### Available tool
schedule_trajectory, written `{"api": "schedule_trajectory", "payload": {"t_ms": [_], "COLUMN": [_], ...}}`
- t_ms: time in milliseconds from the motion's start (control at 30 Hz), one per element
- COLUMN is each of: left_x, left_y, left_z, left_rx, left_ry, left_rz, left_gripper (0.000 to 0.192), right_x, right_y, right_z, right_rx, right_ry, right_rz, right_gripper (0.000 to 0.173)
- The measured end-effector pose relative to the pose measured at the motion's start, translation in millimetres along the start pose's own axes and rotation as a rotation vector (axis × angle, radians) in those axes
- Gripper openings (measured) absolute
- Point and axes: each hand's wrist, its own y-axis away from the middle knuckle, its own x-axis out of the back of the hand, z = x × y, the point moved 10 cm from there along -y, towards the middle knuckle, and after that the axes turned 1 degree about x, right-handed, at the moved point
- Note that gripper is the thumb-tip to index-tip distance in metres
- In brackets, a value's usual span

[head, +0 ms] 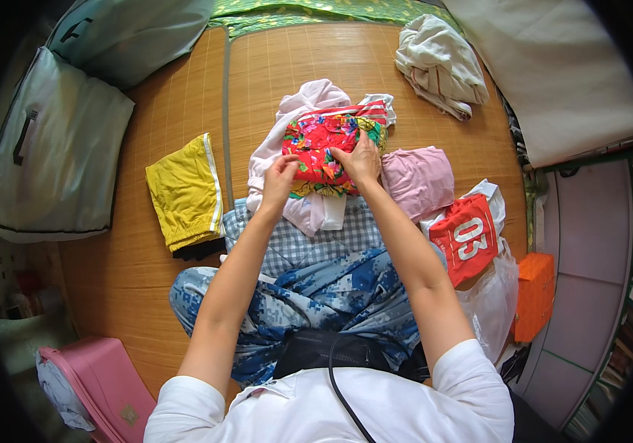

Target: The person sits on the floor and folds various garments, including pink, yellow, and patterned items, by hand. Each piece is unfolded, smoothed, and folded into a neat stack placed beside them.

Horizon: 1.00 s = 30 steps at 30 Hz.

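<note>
A folded red floral garment [319,145] lies before me on top of other clothes, among them a red-and-white striped one [374,111] and a pale pink garment [315,95]. My right hand [362,160] rests on its right side with fingers spread. My left hand [280,175] is at its lower left edge, fingers bent; whether they pinch the cloth cannot be told. Below the pile is a blue-and-white checked cloth [300,243]. A pink folded garment [419,180] sits right of the pile, and folded yellow shorts [185,191] with a white stripe lie to the left.
A red garment with white digits [465,238] and a clear plastic bag [491,299] are at the right, beside an orange box [535,296]. A crumpled cream cloth [439,61] lies at the upper right of the mat [311,55]. Storage bags [67,144] stand left; a pink container [106,382] lower left.
</note>
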Motion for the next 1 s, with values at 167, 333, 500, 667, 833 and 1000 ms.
{"api": "schedule_trajectory", "payload": {"t_ms": [167, 333, 500, 667, 833, 1000], "left_x": [-29, -24, -2, 11, 22, 17], "left_y": [16, 36, 58, 74, 70, 67], "left_z": [-15, 14, 46, 48, 39, 24], "left_rx": [0.058, -0.041, -0.048, 0.011, 0.040, 0.071], "left_ry": [-0.039, -0.047, -0.103, -0.041, 0.016, 0.009], "left_rz": [-0.125, -0.158, -0.135, -0.125, -0.072, -0.116], "left_gripper": [0.027, 0.029, 0.026, 0.024, 0.023, 0.023], "right_x": [-22, 11, 40, 85, 137, 67], "right_y": [6, 15, 16, 11, 16, 77], "right_z": [18, -13, -14, 32, 102, 227], "right_rx": [-0.256, 0.038, 0.057, -0.202, -0.090, -0.788], "right_ry": [-0.128, -0.363, -0.847, -1.518, -1.757, -1.338], "right_rz": [-0.223, 0.047, -0.004, 0.045, 0.206, 0.258], "right_gripper": [0.056, 0.031, 0.022, 0.018, 0.024, 0.030]}}
